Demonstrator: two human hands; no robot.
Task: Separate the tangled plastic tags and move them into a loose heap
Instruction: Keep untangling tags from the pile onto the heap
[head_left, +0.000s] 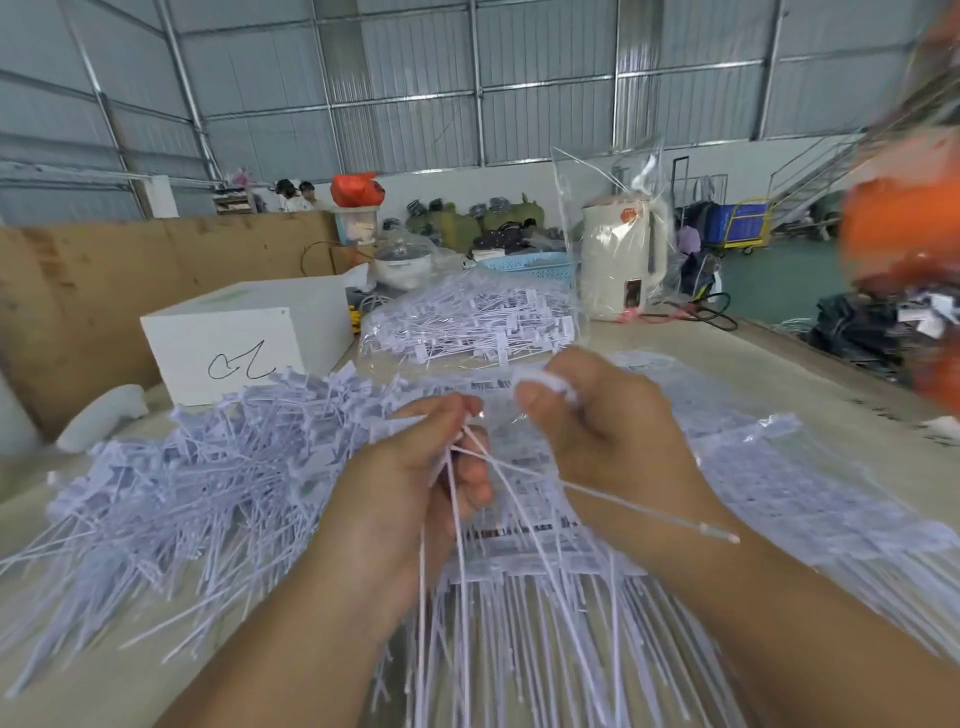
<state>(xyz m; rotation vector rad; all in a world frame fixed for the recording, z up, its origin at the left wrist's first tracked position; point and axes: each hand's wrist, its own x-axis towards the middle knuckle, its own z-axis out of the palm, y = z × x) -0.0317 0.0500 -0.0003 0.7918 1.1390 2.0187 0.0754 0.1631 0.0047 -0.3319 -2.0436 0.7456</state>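
At the far left a brown cardboard sheet (104, 291) stands along the table's edge; in front of it a white box (244, 338) with a black scribble on its face sits on the table (769, 364); just below the box a loose heap of tags (197, 467) sprawls across the left half of the surface, heads and tails pointing every way.

The left hand (415, 493) sits at the centre, fingers curled round a small bunch of held tags (462, 571); thumb and forefinger pinch the bunch near its top, and the thin tails hang down past the wrist. The right hand (597, 426) is just beside it, a little higher, fingers curled with thumb and forefinger pinching the white head ends of a few tags; one tail crosses the right wrist and juts out to the right.

Under both hands lies a stack of ordered tags (545, 613), tails running towards the camera; behind the hands a clear bag of tags (478, 322) rests on the table; right of it stands a cream kettle (621, 260) inside a clear plastic wrapper; at the far right edge an orange shape (898, 228) is too blurred to identify.
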